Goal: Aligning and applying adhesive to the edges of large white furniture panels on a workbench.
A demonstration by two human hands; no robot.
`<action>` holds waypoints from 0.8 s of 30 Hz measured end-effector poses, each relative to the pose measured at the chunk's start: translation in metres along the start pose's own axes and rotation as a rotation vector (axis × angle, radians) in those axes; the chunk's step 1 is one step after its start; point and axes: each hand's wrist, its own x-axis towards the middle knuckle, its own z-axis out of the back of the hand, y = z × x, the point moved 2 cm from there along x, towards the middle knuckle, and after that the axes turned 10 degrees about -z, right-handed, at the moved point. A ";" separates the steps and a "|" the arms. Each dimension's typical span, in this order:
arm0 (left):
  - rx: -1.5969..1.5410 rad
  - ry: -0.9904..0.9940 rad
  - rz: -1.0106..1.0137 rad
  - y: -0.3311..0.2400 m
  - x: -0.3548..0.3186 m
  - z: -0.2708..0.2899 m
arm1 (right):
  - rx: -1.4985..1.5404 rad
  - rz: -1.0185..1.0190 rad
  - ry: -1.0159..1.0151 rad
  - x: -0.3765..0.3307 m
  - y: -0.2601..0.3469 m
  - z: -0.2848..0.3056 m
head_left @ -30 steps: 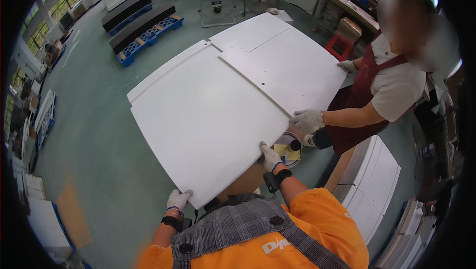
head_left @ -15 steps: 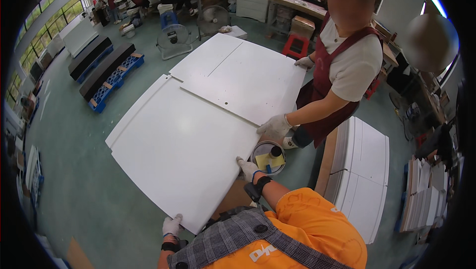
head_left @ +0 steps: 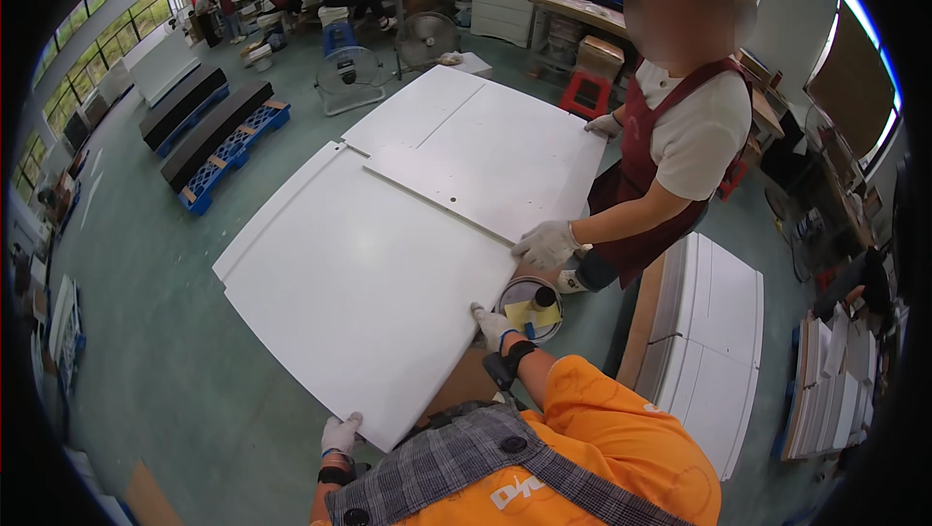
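Head view: a person in an orange shirt and a plaid apron has hold of a broad white panel [head_left: 369, 264], which lies out in front of them over the green floor. The gloved left hand [head_left: 340, 435] is clamped on its nearest corner; the gloved right hand [head_left: 493, 327] is clamped on the right-hand edge, thumb on top, the other fingers mostly out of my sight beneath. A narrow seam crosses the white surface, and I can't tell whether the far section [head_left: 505, 143] is a separate piece. At the seam's right end rests a co-worker's gloved hand [head_left: 547, 245]; their other hand [head_left: 604, 125] touches the far section's right corner. Just beside the person's right hand, a round tub [head_left: 555, 327] bears yellow paper and something black. Farther right stands a stack of white panels [head_left: 714, 303].
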 end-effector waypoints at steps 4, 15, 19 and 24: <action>0.019 -0.002 -0.006 -0.007 -0.004 -0.002 | -0.042 0.015 -0.030 0.020 -0.008 0.006; 0.101 -0.051 0.025 -0.019 -0.012 -0.004 | -0.186 0.028 -0.135 -0.031 0.012 -0.006; 0.136 -0.050 0.016 -0.016 -0.010 -0.003 | -0.176 0.012 -0.100 -0.020 0.007 -0.003; 0.122 -0.023 0.002 -0.018 -0.014 -0.002 | -0.136 -0.060 -0.096 0.001 -0.003 0.000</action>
